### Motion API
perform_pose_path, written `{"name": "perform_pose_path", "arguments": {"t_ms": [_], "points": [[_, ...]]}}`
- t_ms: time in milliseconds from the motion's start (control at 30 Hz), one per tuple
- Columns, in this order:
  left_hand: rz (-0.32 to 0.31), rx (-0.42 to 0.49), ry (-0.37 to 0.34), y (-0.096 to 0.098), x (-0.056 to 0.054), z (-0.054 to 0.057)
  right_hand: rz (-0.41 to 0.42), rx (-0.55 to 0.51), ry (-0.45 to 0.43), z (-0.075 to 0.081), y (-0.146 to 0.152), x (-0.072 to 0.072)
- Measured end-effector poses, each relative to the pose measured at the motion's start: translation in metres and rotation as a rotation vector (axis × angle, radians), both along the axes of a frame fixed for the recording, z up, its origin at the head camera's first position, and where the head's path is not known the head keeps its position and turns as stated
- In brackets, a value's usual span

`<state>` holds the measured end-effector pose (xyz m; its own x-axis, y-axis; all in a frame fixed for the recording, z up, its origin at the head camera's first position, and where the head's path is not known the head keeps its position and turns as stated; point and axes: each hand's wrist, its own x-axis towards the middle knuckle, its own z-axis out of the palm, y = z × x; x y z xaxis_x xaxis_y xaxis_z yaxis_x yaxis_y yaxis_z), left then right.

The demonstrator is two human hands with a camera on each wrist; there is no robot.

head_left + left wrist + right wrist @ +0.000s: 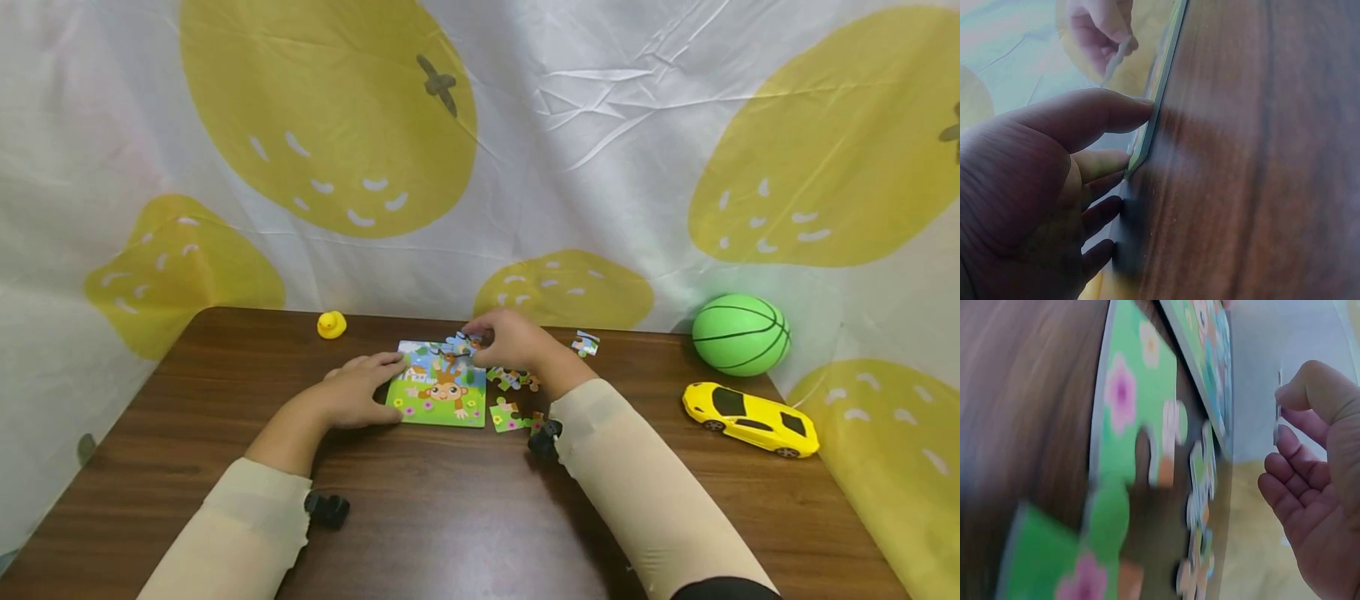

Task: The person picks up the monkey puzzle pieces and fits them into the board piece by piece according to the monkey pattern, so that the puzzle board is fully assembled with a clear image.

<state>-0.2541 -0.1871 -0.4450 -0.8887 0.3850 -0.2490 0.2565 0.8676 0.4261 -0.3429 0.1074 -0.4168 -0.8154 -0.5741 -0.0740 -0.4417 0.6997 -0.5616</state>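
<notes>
A square puzzle board (431, 408) with a monkey picture lies on the table. At its left edge, my left hand (358, 390) touches it with thumb and fingertips, the fingers spread and fairly straight. In the left wrist view, the thumb (1125, 112) rests on the board's rim. Over the board's far right corner, my right hand (510, 343) pinches a puzzle piece (463, 343) between thumb and fingers. The right wrist view shows that piece (1277, 409) edge-on, held above the table. Loose pieces (1135, 381) with green ground and flowers lie right of the board.
Another loose piece (585, 343) lies farther right at the back. A yellow rubber duck (331, 325) sits at the back left. On the right stand a green ball (741, 335) and a yellow toy car (750, 419). A patterned cloth (585, 192) hangs behind the table.
</notes>
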Motion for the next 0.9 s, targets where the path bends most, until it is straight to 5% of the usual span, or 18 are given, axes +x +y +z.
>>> {"name": "perform_pose_path", "arguments": {"t_ms": [567, 900], "points": [[-0.003, 0.003, -0.014, 0.000, 0.000, 0.002, 0.017, 0.047, -0.068, -0.018, -0.039, -0.005], [-0.005, 0.009, -0.011, 0.000, -0.001, 0.000, 0.033, 0.161, -0.025, -0.018, -0.043, -0.005]]}}
